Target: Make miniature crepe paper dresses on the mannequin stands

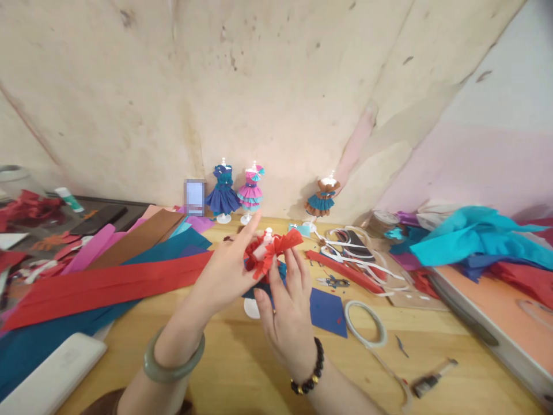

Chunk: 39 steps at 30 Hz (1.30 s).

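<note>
A small white mannequin (263,249) dressed in red crepe paper (290,241) stands between my hands, its round white base (252,308) showing below. My left hand (228,265) closes on the mannequin from the left, with the index finger pointing up along it. From the right, the fingers of my right hand (288,294) press on the red paper at the front of the bodice. Dark teal paper shows under the red, mostly hidden by my hands. A dark blue paper square (328,312) lies just right of my right hand.
Dressed mannequins in blue (223,190), pink (250,190) and brown (321,197) stand along the wall. Red strips (112,285) cover the left side. Thread snips (333,282), a tape roll (366,324) and white cords (358,253) lie right. An orange-topped box (496,305) borders the right.
</note>
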### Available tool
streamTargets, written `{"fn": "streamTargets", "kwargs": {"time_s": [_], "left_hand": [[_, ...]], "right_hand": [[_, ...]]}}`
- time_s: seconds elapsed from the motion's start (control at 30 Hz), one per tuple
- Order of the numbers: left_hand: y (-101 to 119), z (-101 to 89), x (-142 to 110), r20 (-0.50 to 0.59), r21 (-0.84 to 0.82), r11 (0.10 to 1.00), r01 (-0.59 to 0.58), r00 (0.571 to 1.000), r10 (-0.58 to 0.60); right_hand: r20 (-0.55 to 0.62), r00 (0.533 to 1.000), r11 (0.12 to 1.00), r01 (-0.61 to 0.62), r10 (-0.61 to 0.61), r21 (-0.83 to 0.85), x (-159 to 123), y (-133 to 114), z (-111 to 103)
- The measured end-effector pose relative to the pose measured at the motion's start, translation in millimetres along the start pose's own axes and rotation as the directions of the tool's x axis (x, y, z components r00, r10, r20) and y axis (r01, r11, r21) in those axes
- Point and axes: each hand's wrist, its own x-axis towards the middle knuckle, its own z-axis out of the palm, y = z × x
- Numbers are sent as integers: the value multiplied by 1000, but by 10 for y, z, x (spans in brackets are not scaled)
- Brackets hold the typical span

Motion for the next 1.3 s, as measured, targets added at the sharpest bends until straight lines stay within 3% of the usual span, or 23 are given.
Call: {"fn": "streamTargets", "kwargs": {"time_s": [0.2, 0.37, 0.5, 0.67, 0.83, 1.1, 1.3], "left_hand": [[83, 108, 10, -103, 105, 992, 70, 993, -60], [168, 179, -38, -53, 139, 981, 132, 991, -126], [244, 227, -109, -7, 199, 976, 93, 996, -93], [290, 230, -194, 45, 139, 989, 45, 998, -52], [271, 161, -213, 100, 30, 996, 80, 992, -83], [373, 120, -194, 111, 17, 986, 165, 980, -166], [336, 144, -199, 100, -9, 983, 184, 978, -182]], "right_hand": [[-15, 997, 992, -68, 70, 105, 36, 62, -5], [-52, 971, 928, -206, 233, 310, 93, 212, -79], [-52, 950, 892, -270, 309, 362, 99, 298, -122], [-85, 943, 889, -270, 322, 370, 62, 336, -150], [-113, 943, 896, -254, 314, 365, 85, 358, -165], [-65, 963, 888, -213, 261, 409, 38, 373, -198], [-103, 959, 910, -211, 263, 357, 34, 371, -203]]}}
